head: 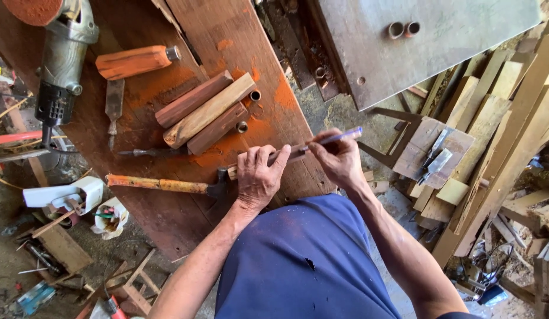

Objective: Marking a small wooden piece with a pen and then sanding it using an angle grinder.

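Head view: the person is bending over a reddish-brown workbench [168, 218] and working near its front edge. The left hand [258, 177] is lying flat, fingers closed down over a narrow wooden stick [295, 152], pinning it to the bench. The right hand [339, 158] is pinching a blue pen [339, 137] between thumb and fingertips, with the tip pointing at the stick just past the left fingers. The stick is looking pale and slim, mostly hidden under the hand (its full length cannot be told). Judged from its look, it is probably light, stiff and inclined to slide or roll, so pressing it down along its middle appears the sound hold. A hammer with an orange-stained handle [159, 185] is lying just left of the left hand. Three wooden handle blanks [206, 112] are resting further back in orange dust, well apart from both hands.
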